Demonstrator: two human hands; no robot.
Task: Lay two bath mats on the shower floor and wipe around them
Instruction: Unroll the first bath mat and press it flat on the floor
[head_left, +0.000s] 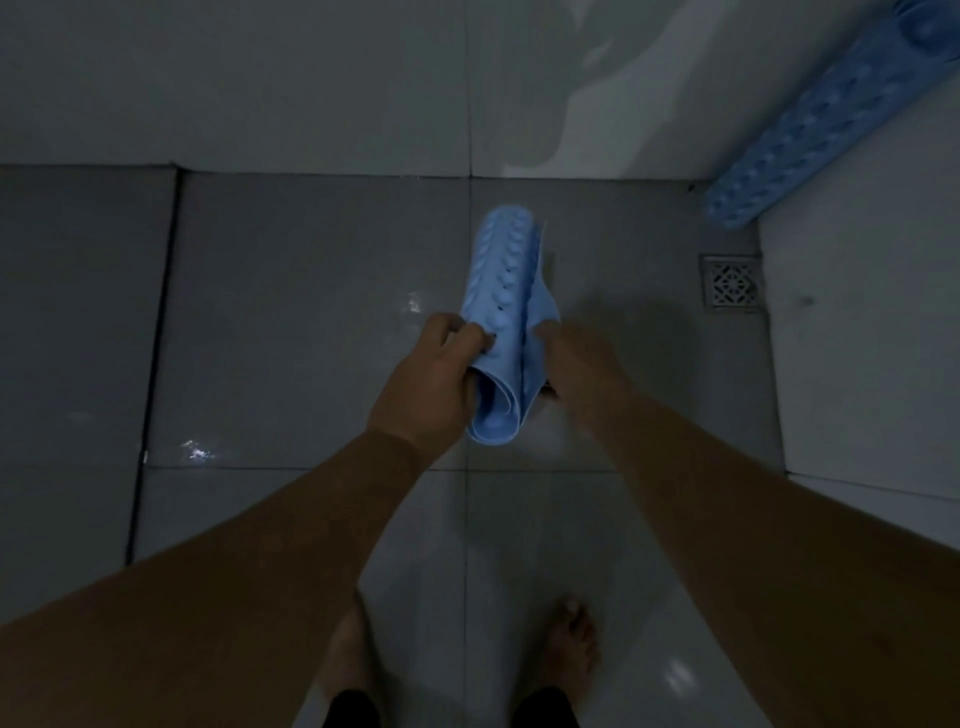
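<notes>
- Blue rolled mat (503, 312) hangs over the floor (311, 312), between both hands.
- Left hand (431, 382) clasps its left side; right hand (576, 364) pinches its right edge.
- Second mat (826, 119) leans against the wall (857, 322).

A pale blue rolled bath mat (506, 291), studded with round bumps, above glossy grey floor tiles (311, 312). A second, deeper blue mat (815, 124) shows a scalloped texture; the silver drain grate (733, 283) bears a lattice pattern.
</notes>
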